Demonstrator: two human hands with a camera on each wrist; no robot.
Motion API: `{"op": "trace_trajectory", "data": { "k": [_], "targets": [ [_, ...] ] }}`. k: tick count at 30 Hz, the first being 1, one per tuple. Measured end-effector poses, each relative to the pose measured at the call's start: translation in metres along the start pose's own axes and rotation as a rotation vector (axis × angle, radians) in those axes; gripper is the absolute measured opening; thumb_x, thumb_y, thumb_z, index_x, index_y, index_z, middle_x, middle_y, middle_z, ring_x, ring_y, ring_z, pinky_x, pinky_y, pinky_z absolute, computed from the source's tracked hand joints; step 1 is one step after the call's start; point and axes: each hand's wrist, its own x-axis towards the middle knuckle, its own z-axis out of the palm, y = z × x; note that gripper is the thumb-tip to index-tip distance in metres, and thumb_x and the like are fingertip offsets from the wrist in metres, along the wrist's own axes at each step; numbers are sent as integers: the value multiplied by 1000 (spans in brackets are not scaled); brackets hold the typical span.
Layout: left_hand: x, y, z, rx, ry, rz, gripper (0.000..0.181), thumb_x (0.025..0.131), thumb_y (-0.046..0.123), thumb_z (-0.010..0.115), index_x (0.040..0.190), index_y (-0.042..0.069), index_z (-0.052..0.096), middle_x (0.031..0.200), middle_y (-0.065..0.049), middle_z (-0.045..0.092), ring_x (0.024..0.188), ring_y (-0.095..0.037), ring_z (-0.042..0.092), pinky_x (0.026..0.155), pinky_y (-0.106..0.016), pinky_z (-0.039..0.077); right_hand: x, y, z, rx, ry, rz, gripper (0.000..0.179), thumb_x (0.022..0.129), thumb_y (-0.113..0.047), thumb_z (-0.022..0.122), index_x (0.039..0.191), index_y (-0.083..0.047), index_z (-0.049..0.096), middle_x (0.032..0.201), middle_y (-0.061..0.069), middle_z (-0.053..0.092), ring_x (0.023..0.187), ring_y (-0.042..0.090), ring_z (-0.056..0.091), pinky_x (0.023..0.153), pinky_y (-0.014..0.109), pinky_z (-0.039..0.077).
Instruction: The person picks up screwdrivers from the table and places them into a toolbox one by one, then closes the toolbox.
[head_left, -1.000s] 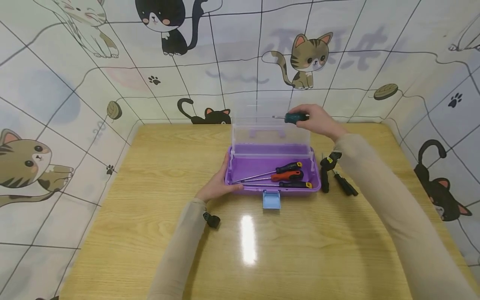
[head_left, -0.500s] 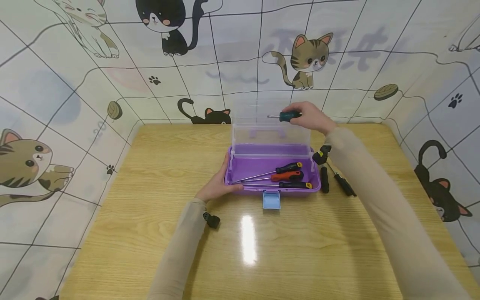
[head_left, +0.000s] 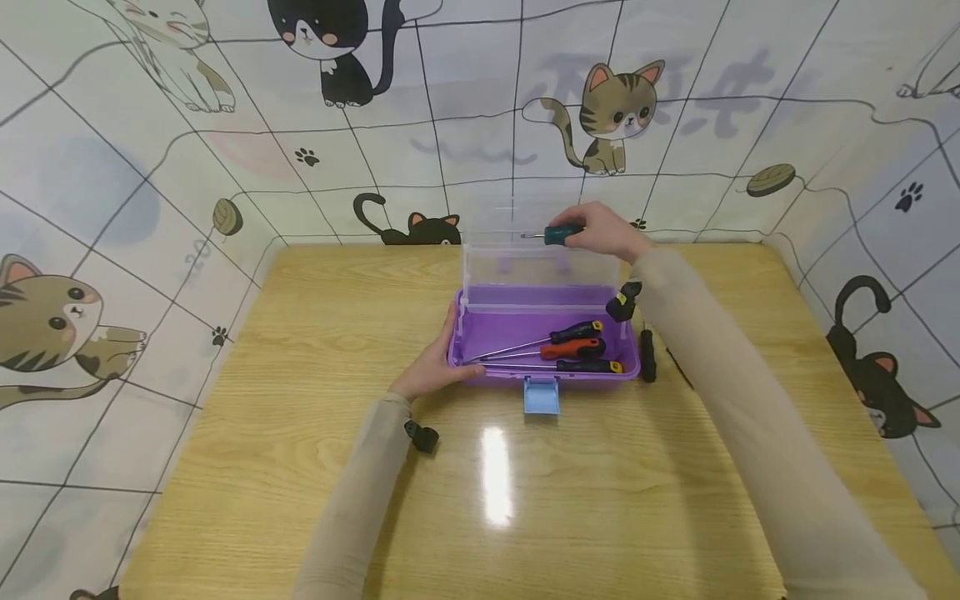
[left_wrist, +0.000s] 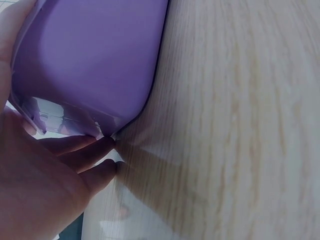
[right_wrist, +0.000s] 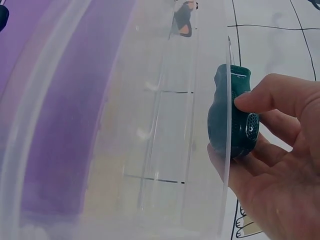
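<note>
A purple toolbox [head_left: 487, 323] stands on the table with its clear lid [head_left: 542, 271] raised at the back. My left hand [head_left: 429, 368] grips the box's left end, thumb at the front rim; in the left wrist view its fingers [left_wrist: 87, 155] reach the bottom corner. Above and behind the lid's upper part, my right hand [head_left: 606, 232] holds a short screwdriver with a green handle [head_left: 557, 235], tip pointing left. Through the clear plastic, part of that handle [right_wrist: 242, 107] shows in the right wrist view. Inside the box lie two black-and-yellow screwdrivers [head_left: 576, 332] and a red-and-black one [head_left: 573, 348].
Just right of the box lies a black-handled tool [head_left: 647, 357]. Beside it a thin dark piece [head_left: 678, 367] shows, mostly hidden by the right sleeve. A light-blue latch [head_left: 542, 397] hangs open at the box's front. A cat-patterned wall covering [head_left: 480, 150] rises behind the table [head_left: 337, 317].
My right hand has moved left with the green-handled screwdriver, along the raised lid. Its sleeve now covers more of the tools at the right. My left hand keeps its place on the box.
</note>
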Motion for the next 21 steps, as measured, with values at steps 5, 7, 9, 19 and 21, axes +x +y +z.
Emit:
{"op": "trace_trajectory", "data": {
  "k": [5, 7, 9, 19, 21],
  "targets": [
    [1, -3, -2, 13, 3, 0, 121, 79, 8, 78, 152, 32, -15, 160, -7, -8, 140, -44, 18, 112, -53, 20, 5, 0, 2, 6, -15, 1, 39, 89, 3, 55, 128, 6, 57, 125, 25, 58, 111, 33, 54, 93, 42, 43],
    [4, -12, -1, 14, 11, 6, 122, 79, 10, 79, 152, 34, -15, 160, -5, -8, 140, -43, 18, 111, -54, 19, 7, 1, 3, 4, -21, 2, 39, 89, 4, 55, 128, 7, 57, 125, 25, 58, 112, 33, 54, 94, 43, 43],
    [6, -20, -1, 24, 20, 9, 122, 78, 12, 80, 151, 38, -14, 160, -1, -8, 141, -40, 18, 112, -53, 19, 8, 1, 3, 2, -25, 4, 39, 89, 3, 55, 128, 7, 56, 126, 25, 57, 112, 33, 53, 95, 44, 42],
    [9, -34, 0, 94, 49, -41, 123, 77, 19, 82, 153, 36, -14, 161, -1, -4, 141, -34, 20, 113, -48, 18, 8, 1, -1, -1, -41, 2, 41, 91, 1, 56, 131, 7, 53, 133, 25, 53, 121, 35, 49, 101, 46, 40],
    [8, -31, 0, 104, 48, -49, 122, 78, 19, 81, 153, 32, -14, 161, -4, -4, 141, -35, 20, 113, -48, 19, 6, 0, -4, 7, -43, -1, 41, 93, -1, 56, 132, 7, 52, 134, 25, 52, 123, 36, 48, 102, 48, 39]
  ]
}}
